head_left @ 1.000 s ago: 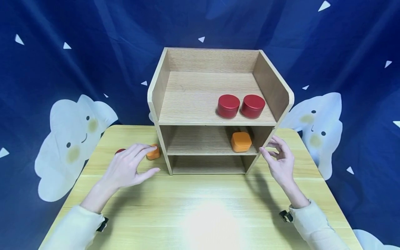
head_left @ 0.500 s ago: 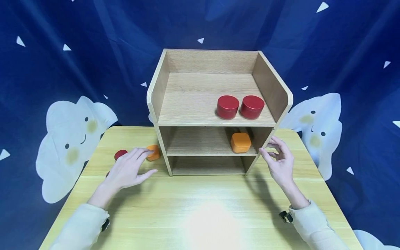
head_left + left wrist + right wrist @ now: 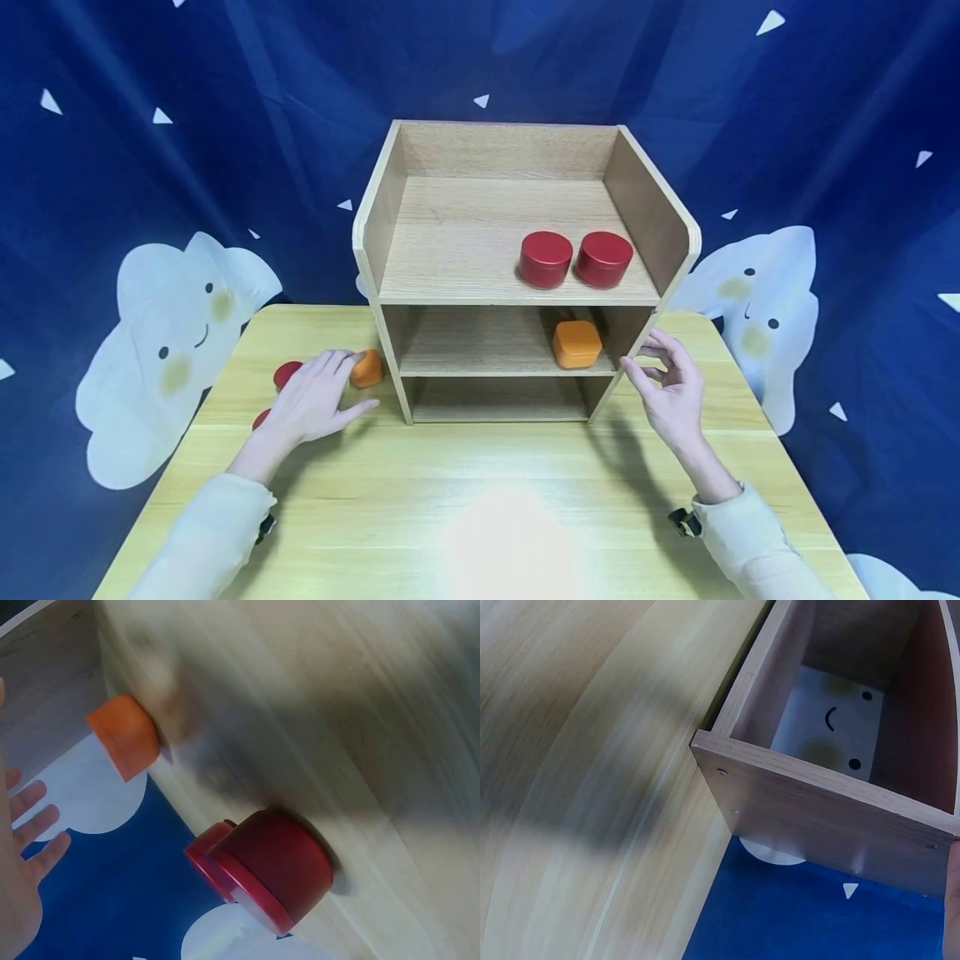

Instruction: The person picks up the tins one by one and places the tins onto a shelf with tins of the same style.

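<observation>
My left hand (image 3: 318,396) reaches over the table's left side, fingers extended and thumb apart. Its fingertips overlap an orange rounded square tin (image 3: 366,369) in the head view, while the left wrist view shows a gap between the hand and that orange tin (image 3: 124,737). Two round red tins (image 3: 287,374) lie beside this hand, partly covered by it. My right hand (image 3: 671,392) holds the right side panel of a wooden shelf (image 3: 480,296), thumb at the front edge and bent fingers along the outside. Only a sliver of the hand shows in the right wrist view.
Two round red tins (image 3: 546,259) stand on the shelf's top level, toward the right. Another orange square tin (image 3: 577,344) sits on the middle level near the right panel. A blue curtain (image 3: 480,58) hangs behind the wooden table (image 3: 420,492).
My left hand has shifted slightly right and lowered toward the orange tin, uncovering more of the red tins beside it. The right hand stays at the shelf's side panel.
</observation>
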`<state>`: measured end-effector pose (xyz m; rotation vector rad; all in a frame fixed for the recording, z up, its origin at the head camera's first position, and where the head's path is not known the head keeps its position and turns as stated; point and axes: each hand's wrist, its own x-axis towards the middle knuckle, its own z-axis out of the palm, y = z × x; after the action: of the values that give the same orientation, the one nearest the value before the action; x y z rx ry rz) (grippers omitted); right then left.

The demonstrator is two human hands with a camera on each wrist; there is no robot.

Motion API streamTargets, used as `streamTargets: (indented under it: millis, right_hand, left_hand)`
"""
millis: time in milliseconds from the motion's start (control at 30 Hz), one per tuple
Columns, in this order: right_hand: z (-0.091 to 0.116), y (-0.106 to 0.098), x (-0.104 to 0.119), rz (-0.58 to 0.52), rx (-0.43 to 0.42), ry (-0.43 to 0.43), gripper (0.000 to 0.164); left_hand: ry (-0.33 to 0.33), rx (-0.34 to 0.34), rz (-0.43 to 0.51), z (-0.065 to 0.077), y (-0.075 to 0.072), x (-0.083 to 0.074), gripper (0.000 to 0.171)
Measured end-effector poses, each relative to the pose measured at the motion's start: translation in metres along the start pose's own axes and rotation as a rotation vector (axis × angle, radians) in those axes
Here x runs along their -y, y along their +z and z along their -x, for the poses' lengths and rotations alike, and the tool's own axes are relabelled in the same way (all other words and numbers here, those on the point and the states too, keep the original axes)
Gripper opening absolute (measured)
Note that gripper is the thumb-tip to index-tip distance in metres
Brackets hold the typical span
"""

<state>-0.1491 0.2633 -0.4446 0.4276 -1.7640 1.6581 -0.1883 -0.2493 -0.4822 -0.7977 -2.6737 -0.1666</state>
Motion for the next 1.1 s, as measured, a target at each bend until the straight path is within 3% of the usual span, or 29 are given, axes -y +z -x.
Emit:
streamTargets:
  millis: [367, 733, 1100]
  right_hand:
    - [0.0, 0.0, 0.001, -0.009, 0.0, -0.006, 0.057]
    - [0.0, 0.0, 0.001, -0.032, 0.005, -0.002, 0.057]
    - [0.0, 0.0, 0.002, -0.035, 0.015, -0.007, 0.058]
  left_hand:
    - [-0.02, 0.03, -0.017, -0.014, 0.017, 0.009, 0.076]
    - [-0.103, 0.153, -0.028, -0.022, 0.031, 0.017, 0.078]
    - [-0.118, 0.17, -0.05, -0.024, 0.039, 0.021, 0.071]
